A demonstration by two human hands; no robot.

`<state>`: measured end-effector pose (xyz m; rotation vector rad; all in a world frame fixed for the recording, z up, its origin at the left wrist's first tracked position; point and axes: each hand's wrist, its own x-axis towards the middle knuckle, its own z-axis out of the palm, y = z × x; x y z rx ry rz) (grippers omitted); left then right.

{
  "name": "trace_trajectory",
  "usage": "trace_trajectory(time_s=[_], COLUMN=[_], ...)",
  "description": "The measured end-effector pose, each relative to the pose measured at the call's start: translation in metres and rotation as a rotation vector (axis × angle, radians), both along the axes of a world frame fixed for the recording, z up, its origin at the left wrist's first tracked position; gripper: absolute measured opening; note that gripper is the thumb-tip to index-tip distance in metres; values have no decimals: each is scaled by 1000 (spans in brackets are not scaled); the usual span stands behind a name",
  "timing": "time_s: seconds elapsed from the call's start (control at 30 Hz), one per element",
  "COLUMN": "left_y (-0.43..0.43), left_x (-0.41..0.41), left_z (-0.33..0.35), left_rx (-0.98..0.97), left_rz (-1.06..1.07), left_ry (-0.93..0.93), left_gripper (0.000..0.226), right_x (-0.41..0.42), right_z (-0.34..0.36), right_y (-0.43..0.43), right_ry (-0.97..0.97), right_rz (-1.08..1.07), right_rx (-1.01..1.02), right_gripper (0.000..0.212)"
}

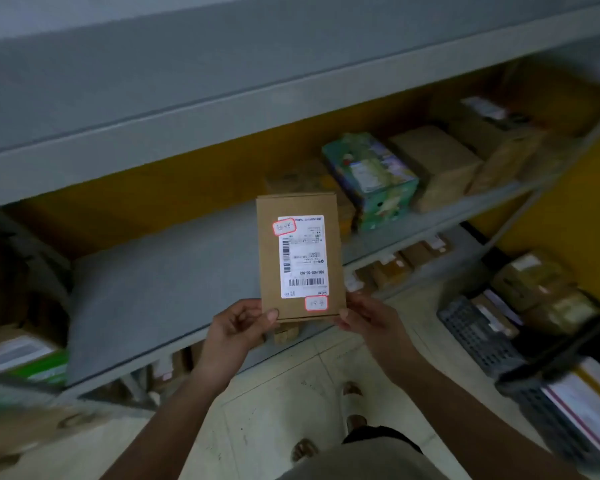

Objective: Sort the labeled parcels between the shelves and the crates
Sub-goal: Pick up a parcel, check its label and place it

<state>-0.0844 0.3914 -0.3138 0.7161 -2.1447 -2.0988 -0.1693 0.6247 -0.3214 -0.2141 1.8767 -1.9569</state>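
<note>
We are holding a brown cardboard parcel (300, 258) upright by its lower edge. Our left hand (237, 327) is pinching the bottom left corner with the thumb on the front face, and our right hand (367, 318) is gripping the bottom right corner. The parcel is standing above and between both hands, its white label (303, 256) facing us. Behind the hands a grey shelf (153, 289) is running across, with boxes (433, 164) up and right of the right hand and a dark crate (478, 334) to that hand's right.
</note>
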Motion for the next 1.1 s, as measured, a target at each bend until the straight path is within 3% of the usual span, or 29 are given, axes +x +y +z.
trace_trajectory(time_s=[0.13, 0.3, 0.6, 0.77, 1.1], left_y=[65, 170, 393, 494, 606], left_x=[-43, -93, -146, -169, -272], left_z=[-1, -6, -50, -66, -111], left_rx=[10, -33, -132, -142, -169], left_rz=[-210, -497, -863, -935, -953], left_ry=[0, -34, -184, -245, -384], left_gripper=[35, 11, 18, 28, 27], right_x=[10, 27, 65, 56, -36], right_z=[-8, -19, -47, -55, -104], right_y=[75, 181, 376, 463, 554], right_ry=[-74, -110, -243, -326, -555], right_rz=[-231, -496, -762, -834, -875], right_rx=[-1, 21, 112, 127, 74], right_gripper=[32, 39, 28, 24, 21])
